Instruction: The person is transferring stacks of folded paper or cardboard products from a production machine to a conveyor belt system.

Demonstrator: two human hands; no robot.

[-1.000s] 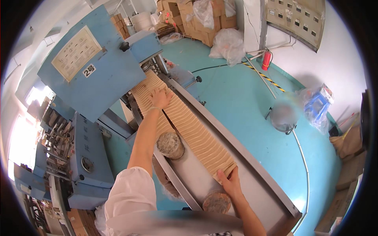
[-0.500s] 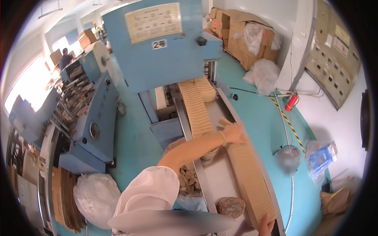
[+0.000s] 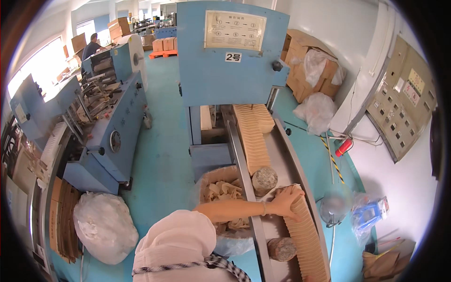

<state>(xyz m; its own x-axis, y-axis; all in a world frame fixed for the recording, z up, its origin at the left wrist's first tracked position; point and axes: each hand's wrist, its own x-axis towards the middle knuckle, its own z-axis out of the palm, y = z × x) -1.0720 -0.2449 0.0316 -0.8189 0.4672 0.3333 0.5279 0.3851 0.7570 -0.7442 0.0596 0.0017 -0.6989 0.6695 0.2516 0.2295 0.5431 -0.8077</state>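
My left hand [image 3: 285, 203] reaches across the metal trough [image 3: 257, 230] from a white sleeve. It is closed over the far end of a long row of thin tan pieces [image 3: 305, 239], stacked face to face along the trough's right side. My right hand is out of view. A second row of tan pieces [image 3: 252, 141] runs out from under the blue machine [image 3: 230, 75]. At its near end stands a mottled round block [image 3: 264, 180]. Another round block [image 3: 282, 249] lies nearer, left of the held row.
A bin of tan scraps [image 3: 223, 190] stands left of the trough. Farther left are a white plastic bag [image 3: 104, 228], another blue machine [image 3: 110, 131] and a person [image 3: 91, 47]. On the right are a round stool [image 3: 333, 209], a fire extinguisher [image 3: 344, 147] and a blue bagged item [image 3: 369, 214].
The view has tilted up and turned left. My left hand and the row under it have come nearer along the trough. My right hand, earlier at the row's near end, has left the view.
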